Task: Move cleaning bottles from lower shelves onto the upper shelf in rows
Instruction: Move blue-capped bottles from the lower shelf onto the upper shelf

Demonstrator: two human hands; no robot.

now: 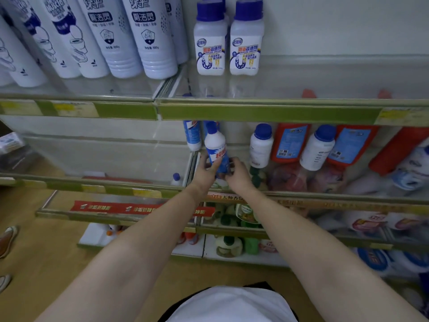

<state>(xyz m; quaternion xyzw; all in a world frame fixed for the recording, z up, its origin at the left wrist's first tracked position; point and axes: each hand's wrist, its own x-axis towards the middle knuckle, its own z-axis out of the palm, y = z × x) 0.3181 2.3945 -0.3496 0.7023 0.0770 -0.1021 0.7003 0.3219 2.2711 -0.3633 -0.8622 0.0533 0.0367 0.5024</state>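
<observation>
A white bottle with a blue cap and a blue-red label (215, 145) stands on the second shelf (139, 180), just right of the shelf divider. My left hand (206, 169) grips its lower body from the left. My right hand (239, 173) curls round its base from the right. Another bottle of the same kind (192, 135) stands behind it to the left. On the upper shelf (301, 105) two white pipe-cleaner bottles with blue caps (229, 40) stand side by side, with more behind them. Tall white toilet-cleaner bottles (130, 38) fill that shelf's left part.
Two white jars with blue lids (261, 145) and red refill pouches (290, 142) stand to the right on the second shelf. Lower shelves hold green and white bottles (228, 245). The upper shelf's right part is bare glass. Shoes (7, 240) show at the left on the wooden floor.
</observation>
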